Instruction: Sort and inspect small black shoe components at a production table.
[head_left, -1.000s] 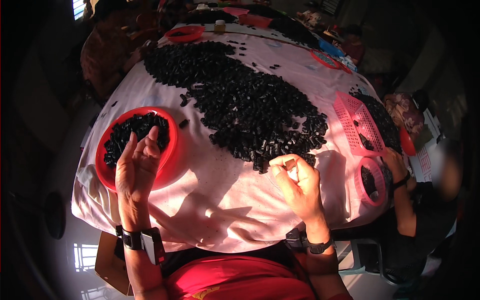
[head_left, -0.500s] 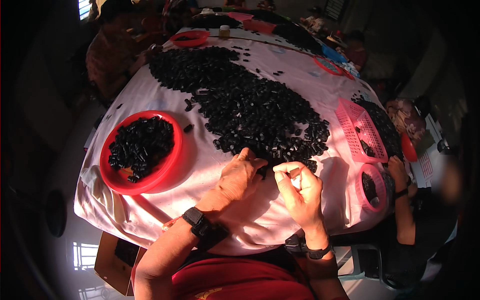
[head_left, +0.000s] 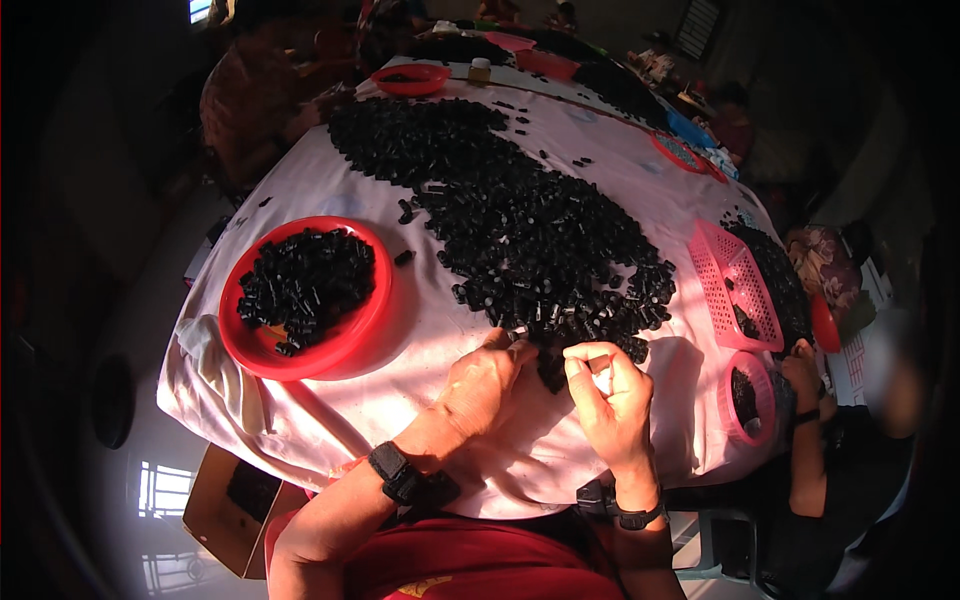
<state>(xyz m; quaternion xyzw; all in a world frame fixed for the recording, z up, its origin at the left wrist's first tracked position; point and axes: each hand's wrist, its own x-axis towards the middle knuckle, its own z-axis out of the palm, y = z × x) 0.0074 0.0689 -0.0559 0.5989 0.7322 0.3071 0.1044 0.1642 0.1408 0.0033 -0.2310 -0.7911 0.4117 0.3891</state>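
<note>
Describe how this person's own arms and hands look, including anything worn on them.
The left hand and right hand are bare, without gloves, and no sleeves cover the forearms. The left wrist carries a chunky black strapped device. The right wrist has a black band with a boxy black module beside it. No cables or clear markings show on either arm.

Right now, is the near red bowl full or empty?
Partly full: black pieces heap inside the bowl, its near side mostly bare.
</note>
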